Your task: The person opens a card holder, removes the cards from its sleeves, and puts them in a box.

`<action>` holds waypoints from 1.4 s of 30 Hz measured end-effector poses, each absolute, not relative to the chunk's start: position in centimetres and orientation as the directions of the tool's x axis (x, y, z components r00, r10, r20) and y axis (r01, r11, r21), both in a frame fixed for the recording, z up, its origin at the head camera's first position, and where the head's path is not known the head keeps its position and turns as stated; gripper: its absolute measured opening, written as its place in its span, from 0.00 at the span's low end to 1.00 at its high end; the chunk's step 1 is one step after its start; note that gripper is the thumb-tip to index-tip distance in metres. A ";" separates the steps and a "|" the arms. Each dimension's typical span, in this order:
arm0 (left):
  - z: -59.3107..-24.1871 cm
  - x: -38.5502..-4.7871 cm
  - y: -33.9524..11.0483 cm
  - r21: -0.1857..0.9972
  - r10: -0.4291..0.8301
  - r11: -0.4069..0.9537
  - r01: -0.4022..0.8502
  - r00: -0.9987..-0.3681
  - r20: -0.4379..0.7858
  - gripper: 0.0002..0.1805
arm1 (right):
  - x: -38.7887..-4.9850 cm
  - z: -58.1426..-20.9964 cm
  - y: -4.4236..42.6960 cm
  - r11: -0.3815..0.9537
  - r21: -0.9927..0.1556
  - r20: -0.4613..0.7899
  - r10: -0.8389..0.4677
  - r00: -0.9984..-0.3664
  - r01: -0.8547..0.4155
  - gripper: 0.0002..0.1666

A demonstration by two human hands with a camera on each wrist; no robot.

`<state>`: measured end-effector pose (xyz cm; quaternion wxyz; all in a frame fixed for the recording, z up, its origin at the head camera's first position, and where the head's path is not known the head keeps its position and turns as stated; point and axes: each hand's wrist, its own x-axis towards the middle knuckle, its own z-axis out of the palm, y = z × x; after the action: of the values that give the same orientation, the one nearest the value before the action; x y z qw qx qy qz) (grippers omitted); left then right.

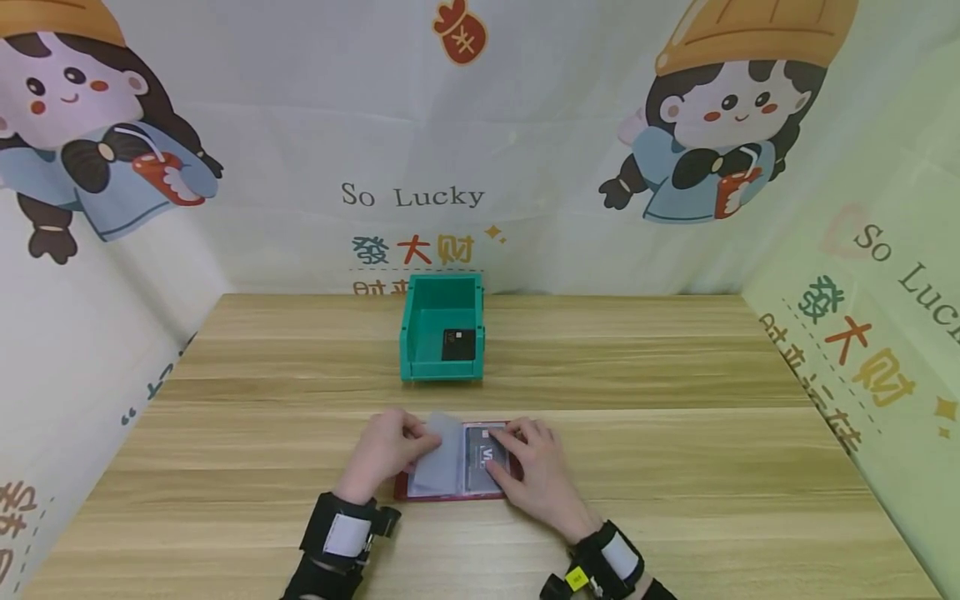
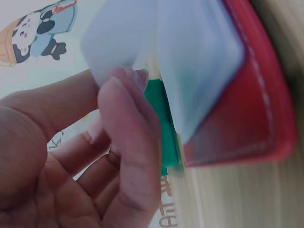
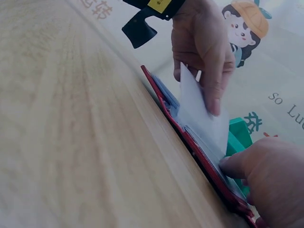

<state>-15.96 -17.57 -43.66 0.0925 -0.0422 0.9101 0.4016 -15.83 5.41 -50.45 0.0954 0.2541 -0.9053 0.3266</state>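
Note:
A red card holder (image 1: 401, 487) lies spread on the wooden table, with clear plastic sleeves inside. My left hand (image 1: 392, 448) pinches one translucent sleeve (image 2: 126, 35) between thumb and fingertips and lifts it upright from the left side. On the right side, a dark card (image 1: 480, 467) with white lettering shows through its sleeve. My right hand (image 1: 538, 471) holds the holder at that side, thumb and fingertip on the card page. In the right wrist view, the right thumb (image 3: 235, 165) touches the sleeves near the raised one. The right hand covers the holder's right edge.
Behind the holder stands a green open bin (image 1: 442, 292) with a small black flat item (image 1: 458, 344) inside. A printed cloth (image 1: 540, 167) with cartoon figures hangs around the table's back and sides. Each wrist wears a black strap (image 1: 345, 533).

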 end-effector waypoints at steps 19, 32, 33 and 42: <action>-44.1 -16.0 -17.1 0.618 -0.082 0.775 -0.134 -0.990 -0.112 0.16 | -16.6 -50.2 6.0 0.747 -0.502 0.207 -0.386 -0.899 -0.436 0.39; -45.0 -15.5 -14.3 0.630 0.140 0.770 0.102 -0.990 -0.011 0.05 | -16.4 -50.2 5.8 0.764 -0.484 0.198 -0.379 -0.904 -0.426 0.41; -45.0 -15.5 -14.3 0.628 0.134 0.772 0.097 -0.991 -0.011 0.06 | -16.4 -50.2 5.7 0.765 -0.484 0.198 -0.377 -0.905 -0.424 0.41; -45.2 -15.8 -14.3 0.641 0.129 0.764 0.071 -0.991 -0.043 0.08 | -16.4 -50.1 5.6 0.777 -0.472 0.200 -0.366 -0.909 -0.416 0.44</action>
<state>-15.78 -14.33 -45.16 0.0424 0.0534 0.9382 0.3394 -16.37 5.62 -50.14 0.0486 0.2077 -0.9414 0.2612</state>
